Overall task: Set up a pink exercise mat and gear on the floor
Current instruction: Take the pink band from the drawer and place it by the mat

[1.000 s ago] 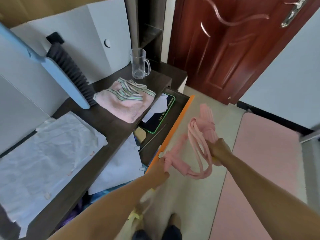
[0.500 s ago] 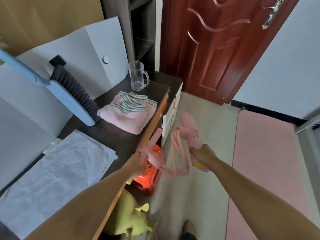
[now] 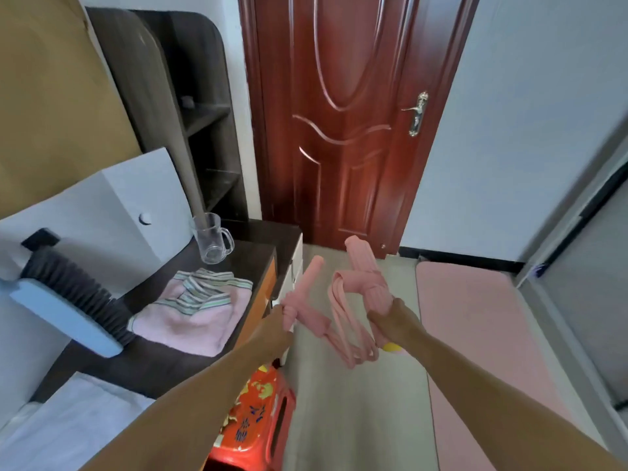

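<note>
Hanging in the air between both hands, the pink resistance band has its foam handles gripped: left hand curled round one, right hand round the other. Beside them on the floor lies the pink mat; a dark desk stands left.

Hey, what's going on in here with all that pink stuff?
A person stands beside a dark desk, holding a pink resistance band set with foam handles in the air. The left hand grips one handle, and the right hand grips the bundled part. A pink exercise mat already lies flat on the floor to the right, near the closed wooden door.
</note>
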Demonstrator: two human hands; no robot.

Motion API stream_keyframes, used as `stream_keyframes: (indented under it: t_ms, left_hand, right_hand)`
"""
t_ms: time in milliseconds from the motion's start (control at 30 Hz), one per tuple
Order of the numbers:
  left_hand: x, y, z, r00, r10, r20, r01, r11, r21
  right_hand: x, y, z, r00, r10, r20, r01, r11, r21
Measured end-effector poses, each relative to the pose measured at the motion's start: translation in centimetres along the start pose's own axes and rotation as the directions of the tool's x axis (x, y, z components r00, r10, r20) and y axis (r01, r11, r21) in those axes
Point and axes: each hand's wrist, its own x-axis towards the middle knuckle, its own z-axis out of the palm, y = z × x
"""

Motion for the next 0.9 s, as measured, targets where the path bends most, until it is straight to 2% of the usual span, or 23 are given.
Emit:
stream_keyframes:
  t_ms: [67, 233, 500, 733, 900]
  left_hand:
    - [0.4, 4.3, 0.1, 0.999, 0.041, 0.009, -0.041, 0.999, 0.012]
    - [4.3, 12.3, 3.3, 0.996, 0.09, 0.008, -0.089, 0.989, -0.12]
    - [10.5, 23.7, 10.1, 0.99, 0.122, 0.068, -0.102, 0.964, -0.246]
    - [15.2, 29.1, 13.8, 0.982, 0.149, 0.113, -0.119, 0.964, -0.238]
    - [20.4, 31.6, 14.7, 0.98, 0.119, 0.162, -0.08, 0.97, -0.231]
  right_hand:
    - [1.0, 0.6, -3.0, 0.999, -0.017, -0.048, 0.017, 1.0, -0.001]
    - [4.1, 2.3, -8.9, 0.995, -0.078, -0.056, 0.076, 0.996, -0.037]
    - [10.7, 6.3, -18.6, 0.986, -0.145, -0.084, 0.14, 0.988, -0.066]
    - [15.2, 8.6, -23.5, 0.99, -0.12, -0.074, 0.115, 0.991, -0.061]
    - [20.3, 8.9, -25.1, 0.995, -0.089, -0.051, 0.086, 0.995, -0.052]
